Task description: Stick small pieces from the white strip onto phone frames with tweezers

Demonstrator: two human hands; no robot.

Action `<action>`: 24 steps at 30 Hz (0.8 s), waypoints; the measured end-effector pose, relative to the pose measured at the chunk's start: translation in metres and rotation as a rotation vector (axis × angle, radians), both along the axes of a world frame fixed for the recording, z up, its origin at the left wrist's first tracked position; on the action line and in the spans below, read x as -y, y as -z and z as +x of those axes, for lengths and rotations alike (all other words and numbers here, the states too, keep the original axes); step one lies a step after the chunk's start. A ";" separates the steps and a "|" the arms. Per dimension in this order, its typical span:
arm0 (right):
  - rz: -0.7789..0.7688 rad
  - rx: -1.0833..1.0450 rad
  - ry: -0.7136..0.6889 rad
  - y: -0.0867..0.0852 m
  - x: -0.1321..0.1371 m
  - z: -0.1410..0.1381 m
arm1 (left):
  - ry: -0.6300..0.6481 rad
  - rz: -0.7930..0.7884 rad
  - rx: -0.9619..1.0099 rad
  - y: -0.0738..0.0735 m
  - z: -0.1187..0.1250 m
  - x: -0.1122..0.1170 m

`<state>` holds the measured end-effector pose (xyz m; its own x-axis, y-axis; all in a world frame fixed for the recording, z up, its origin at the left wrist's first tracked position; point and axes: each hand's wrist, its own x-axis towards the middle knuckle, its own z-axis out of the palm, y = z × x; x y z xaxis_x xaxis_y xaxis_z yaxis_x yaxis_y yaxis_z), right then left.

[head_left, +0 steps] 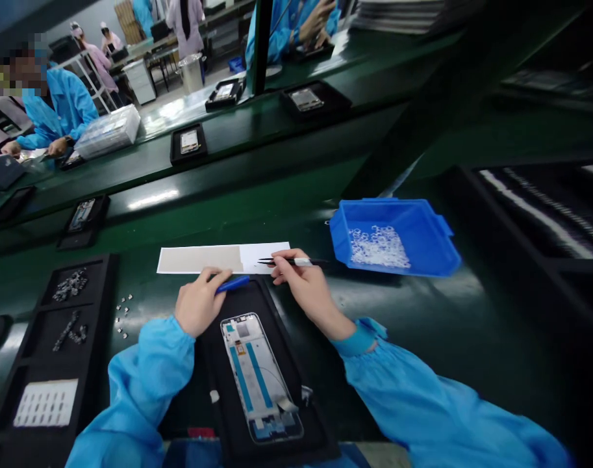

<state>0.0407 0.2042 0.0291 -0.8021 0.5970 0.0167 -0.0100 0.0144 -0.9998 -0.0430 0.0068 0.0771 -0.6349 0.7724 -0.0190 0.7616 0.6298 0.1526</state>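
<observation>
My left hand (197, 304) is closed around a blue pen-like tool (232, 284) at the top left of a black tray (213, 364). In that tray lies an open phone frame (260, 377) with blue strips inside. My right hand (303, 286) pinches black tweezers (289, 261), whose tips point left over a white and tan paper strip (213, 259). Both hands sit just above the phone frame's top end.
A blue bin (423, 240) of small clear parts stands to the right. A black compartment tray (52, 351) with small parts lies on the left, with loose bits (122, 315) beside it. Behind it, a green conveyor (218, 162) carries phones in trays. Other people in blue coats work beyond it.
</observation>
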 end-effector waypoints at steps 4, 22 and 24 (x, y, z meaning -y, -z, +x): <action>0.045 0.033 -0.016 0.001 -0.005 -0.018 | 0.047 -0.118 -0.062 0.007 -0.011 -0.023; 0.182 0.152 -0.029 0.008 -0.008 -0.026 | 0.085 -0.174 -0.086 0.015 0.001 -0.036; 0.192 0.162 -0.036 0.008 -0.008 -0.026 | 0.086 -0.174 -0.082 0.016 0.001 -0.036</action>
